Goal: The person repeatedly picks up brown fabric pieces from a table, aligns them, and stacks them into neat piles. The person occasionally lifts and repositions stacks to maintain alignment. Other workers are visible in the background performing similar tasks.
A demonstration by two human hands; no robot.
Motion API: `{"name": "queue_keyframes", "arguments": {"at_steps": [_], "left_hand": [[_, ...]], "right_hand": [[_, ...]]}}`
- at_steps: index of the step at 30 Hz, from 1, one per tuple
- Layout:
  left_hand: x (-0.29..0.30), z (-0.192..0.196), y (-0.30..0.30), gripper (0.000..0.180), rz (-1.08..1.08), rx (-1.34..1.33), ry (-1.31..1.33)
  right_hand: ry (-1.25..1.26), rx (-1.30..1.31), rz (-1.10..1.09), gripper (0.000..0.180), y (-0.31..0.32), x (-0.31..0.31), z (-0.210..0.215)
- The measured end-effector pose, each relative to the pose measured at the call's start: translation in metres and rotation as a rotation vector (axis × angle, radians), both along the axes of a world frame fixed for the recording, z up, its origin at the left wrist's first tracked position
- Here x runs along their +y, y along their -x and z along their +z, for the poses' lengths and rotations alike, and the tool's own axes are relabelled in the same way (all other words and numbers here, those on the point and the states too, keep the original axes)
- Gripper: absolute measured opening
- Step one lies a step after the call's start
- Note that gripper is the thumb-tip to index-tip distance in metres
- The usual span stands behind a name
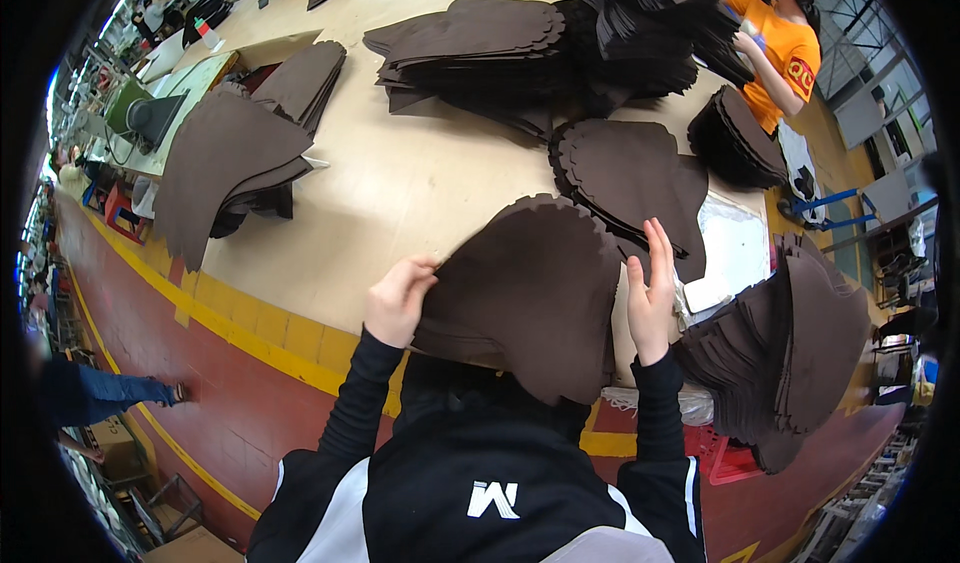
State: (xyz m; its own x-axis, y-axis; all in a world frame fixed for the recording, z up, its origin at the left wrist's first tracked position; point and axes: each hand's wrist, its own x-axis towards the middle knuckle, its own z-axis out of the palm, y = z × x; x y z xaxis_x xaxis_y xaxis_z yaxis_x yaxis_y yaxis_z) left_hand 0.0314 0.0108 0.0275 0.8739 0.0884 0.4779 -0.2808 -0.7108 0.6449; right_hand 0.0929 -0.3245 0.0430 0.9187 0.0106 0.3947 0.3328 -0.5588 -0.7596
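Pale tabletop (370,183), stacks of dark brown panels (525,293), white sheet (733,235) toward the right

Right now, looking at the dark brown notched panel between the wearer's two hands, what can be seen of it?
The dark brown notched panel is a matte, flexible-looking sheet; its exact material is unclear. Its far edge is rounded and notched; a smooth lobe points toward the wearer. At least one more layer shows beneath it. It lies at the near edge of the pale table, its lobe apparently overhanging. The left hand grips its left edge; the open right hand is beside its right, contact unclear.
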Motion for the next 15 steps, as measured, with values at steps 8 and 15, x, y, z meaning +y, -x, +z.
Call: {"name": "queue_keyframes", "arguments": {"at_steps": [8,15], "left_hand": [[0.123,-0.037,-0.009,0.007,0.34,-0.033,0.516],[0.102,-0.037,0.015,0.031,0.351,0.113,-0.052]], "right_hand": [[0.667,-0.195,0.853,0.052,0.049,0.06,0.008],[0.79,-0.139,0.654,0.05,-0.003,0.061,-0.002]]}}
